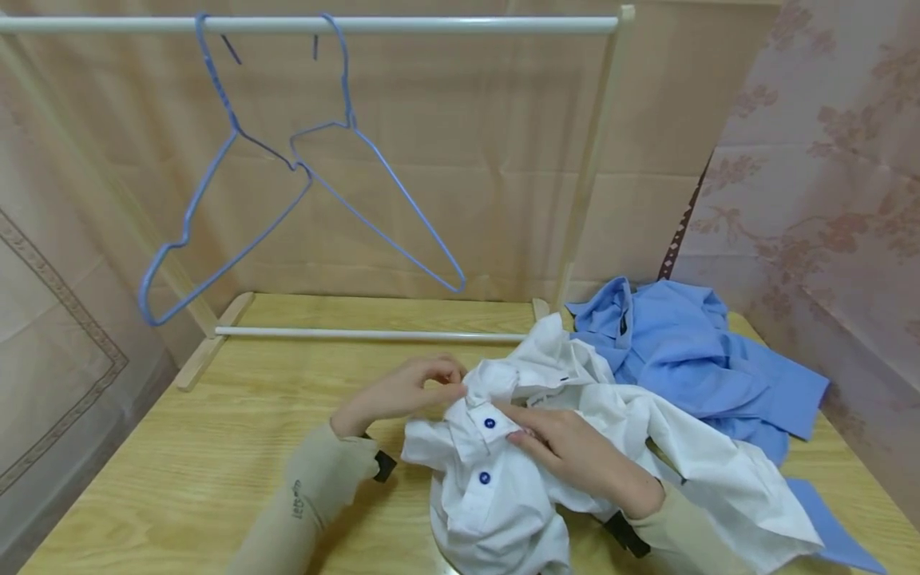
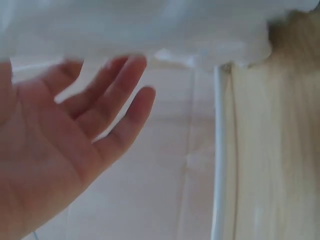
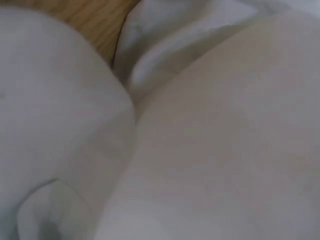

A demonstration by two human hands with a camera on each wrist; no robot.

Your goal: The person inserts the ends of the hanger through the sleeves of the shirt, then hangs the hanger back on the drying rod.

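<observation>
A white shirt lies bunched at the front of the table, its collar toward the rack and two dark blue buttons showing on the placket. My left hand pinches the collar edge between thumb and index finger. In the left wrist view the other fingers of that hand are spread loosely below the white cloth. From the right, my right hand grips the placket beside the upper button, thumb below and index finger above. White cloth fills most of the right wrist view, hiding that hand.
Two blue wire hangers hang from the white rail of a rack behind the shirt. A lower bar crosses near the table's back edge. At the right lies a crumpled blue shirt, partly under the white one, on the wooden table.
</observation>
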